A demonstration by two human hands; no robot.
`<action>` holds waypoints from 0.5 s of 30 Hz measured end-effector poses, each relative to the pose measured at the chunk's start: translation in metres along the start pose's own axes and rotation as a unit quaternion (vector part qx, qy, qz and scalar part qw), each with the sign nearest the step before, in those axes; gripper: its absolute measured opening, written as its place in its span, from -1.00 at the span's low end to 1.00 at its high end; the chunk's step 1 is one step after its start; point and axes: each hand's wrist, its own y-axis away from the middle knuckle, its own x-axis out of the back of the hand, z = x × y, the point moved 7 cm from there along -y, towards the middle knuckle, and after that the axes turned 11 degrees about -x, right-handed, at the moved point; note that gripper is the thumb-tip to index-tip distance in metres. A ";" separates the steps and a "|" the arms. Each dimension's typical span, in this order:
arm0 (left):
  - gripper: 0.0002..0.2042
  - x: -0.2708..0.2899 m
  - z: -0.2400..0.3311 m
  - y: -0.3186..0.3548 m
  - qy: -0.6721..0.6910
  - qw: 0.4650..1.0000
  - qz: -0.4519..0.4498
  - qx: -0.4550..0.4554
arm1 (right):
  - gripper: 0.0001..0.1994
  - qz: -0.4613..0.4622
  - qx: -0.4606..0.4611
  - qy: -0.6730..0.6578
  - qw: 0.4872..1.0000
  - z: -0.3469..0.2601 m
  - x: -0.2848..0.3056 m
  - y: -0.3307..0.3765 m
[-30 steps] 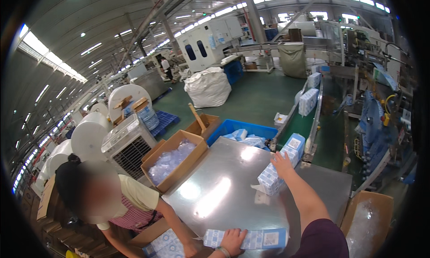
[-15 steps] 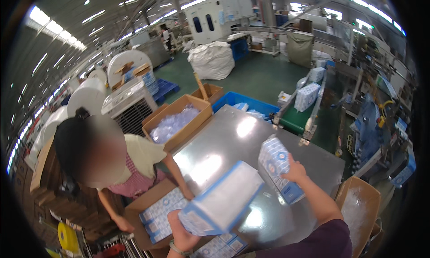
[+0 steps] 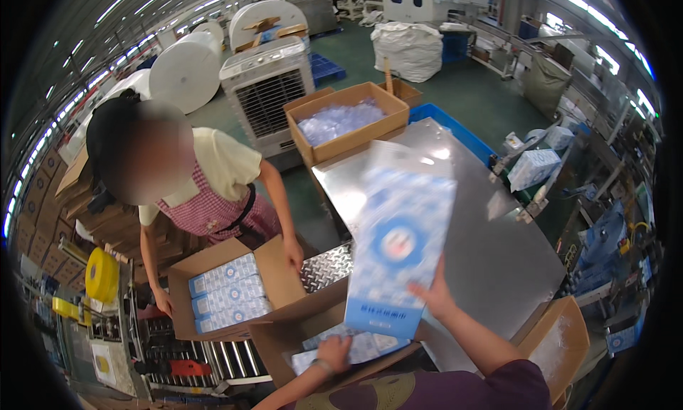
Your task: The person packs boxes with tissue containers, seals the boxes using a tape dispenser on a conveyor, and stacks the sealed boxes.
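A tall blue-and-white tissue pack (image 3: 400, 243) was held tilted above the near left edge of the steel table (image 3: 498, 232) by the right hand (image 3: 435, 296), its grip pinching the pack's lower right side; the left hand (image 3: 334, 353) was pressed, fingers curled, on packs lying in the near open carton (image 3: 299, 332), though whether anything was clasped could not be told. To the left, a second carton (image 3: 274, 268) of stacked packs was gripped at both sides by a co-worker (image 3: 206, 182) in a checked apron.

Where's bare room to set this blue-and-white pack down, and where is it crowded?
The steel table is bare right of the raised pack, out to its far edge beside the blue bin. Crowded: the near carton under the left hand already holds packs, and the co-worker's carton is nearly full.
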 end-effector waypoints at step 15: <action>0.01 -0.056 -0.010 -0.014 0.122 0.986 -0.110 -0.020 | -0.46 -0.250 0.055 0.771 0.583 0.336 -0.188 -0.036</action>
